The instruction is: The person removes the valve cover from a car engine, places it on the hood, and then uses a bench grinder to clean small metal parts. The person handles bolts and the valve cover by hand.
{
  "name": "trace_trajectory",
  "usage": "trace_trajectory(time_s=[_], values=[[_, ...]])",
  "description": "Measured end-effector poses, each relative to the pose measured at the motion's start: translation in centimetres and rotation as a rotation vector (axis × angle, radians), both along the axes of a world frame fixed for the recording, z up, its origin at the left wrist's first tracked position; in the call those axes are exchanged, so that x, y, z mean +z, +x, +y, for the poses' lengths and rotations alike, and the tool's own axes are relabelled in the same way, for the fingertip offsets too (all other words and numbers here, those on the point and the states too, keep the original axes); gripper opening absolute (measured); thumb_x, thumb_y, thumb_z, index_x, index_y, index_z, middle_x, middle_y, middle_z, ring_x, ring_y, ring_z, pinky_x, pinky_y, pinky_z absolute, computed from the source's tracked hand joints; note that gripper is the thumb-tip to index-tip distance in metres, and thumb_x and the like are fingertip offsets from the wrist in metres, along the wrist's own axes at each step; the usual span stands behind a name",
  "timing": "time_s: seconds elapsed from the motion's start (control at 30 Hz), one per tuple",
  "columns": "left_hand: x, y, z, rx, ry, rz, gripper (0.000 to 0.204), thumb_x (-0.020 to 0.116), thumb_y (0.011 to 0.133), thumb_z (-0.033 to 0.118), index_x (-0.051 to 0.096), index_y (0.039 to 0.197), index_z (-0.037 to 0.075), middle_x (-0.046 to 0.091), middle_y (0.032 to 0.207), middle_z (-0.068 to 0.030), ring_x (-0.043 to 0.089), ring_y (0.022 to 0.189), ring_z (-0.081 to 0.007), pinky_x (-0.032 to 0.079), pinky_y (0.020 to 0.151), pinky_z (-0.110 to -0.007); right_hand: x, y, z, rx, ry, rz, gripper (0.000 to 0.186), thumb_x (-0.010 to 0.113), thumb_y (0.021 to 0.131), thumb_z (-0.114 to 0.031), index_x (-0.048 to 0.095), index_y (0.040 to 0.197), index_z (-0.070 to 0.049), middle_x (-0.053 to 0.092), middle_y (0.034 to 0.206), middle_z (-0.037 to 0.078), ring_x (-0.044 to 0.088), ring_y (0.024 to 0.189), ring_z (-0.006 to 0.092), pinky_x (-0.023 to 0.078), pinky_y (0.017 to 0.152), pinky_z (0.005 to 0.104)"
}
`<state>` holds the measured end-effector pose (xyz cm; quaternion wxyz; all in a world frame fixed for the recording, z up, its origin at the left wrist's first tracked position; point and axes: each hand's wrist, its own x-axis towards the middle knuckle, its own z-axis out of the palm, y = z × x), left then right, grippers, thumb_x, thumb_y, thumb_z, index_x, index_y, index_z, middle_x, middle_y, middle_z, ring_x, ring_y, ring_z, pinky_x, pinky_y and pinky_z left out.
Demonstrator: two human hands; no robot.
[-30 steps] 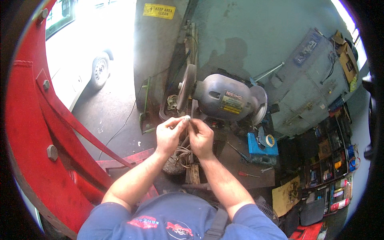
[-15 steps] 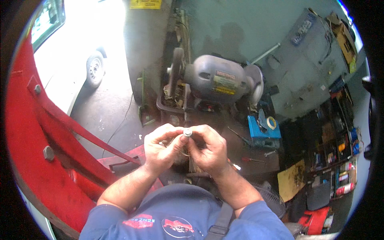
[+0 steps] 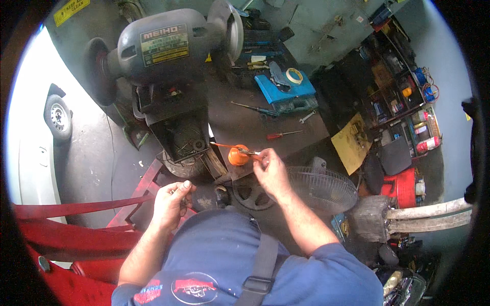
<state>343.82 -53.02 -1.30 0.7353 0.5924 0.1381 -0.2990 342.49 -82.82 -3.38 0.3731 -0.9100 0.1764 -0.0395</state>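
My right hand point(image 3: 269, 173) reaches over the near-left part of the dark workbench point(image 3: 240, 120). Its fingers close on the handle end of an orange oil can point(image 3: 238, 155), which has a round body and a thin spout toward the left. Lower left, my left hand point(image 3: 172, 204) stays in front of my body with curled fingers and the thumb pressed on them. Whatever it holds is mostly hidden.
A grey bench grinder point(image 3: 158, 46) stands at the upper left. On the bench lie a blue case point(image 3: 286, 92), a red screwdriver point(image 3: 285, 135) and a wrench point(image 3: 308, 117). A caged fan point(image 3: 321, 191) sits right of my right forearm; red machine arms point(image 3: 76, 237) fill the left.
My hands, together on a small round metal piece before, are now apart. The right has moved to the oil can; the left has dropped lower left. My view has turned to the right.
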Motion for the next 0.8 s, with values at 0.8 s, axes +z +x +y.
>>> trace_trajectory(time_s=[0.8], values=[[-1.5,-1.9,-0.9,0.11,0.062,0.039,0.033,0.066,0.093,0.037,0.065,0.09,0.004,0.058,0.067,-0.001,0.051,0.052,-0.0084,0.034,0.043,-0.022,-4.6,16.6,-8.5,0.69,-0.905,-0.197,0.013,0.071,0.08,-0.026,0.075,0.09,-0.019,0.058,0.091,0.004,0.061,0.093,0.0246,0.054,0.076,0.0397]])
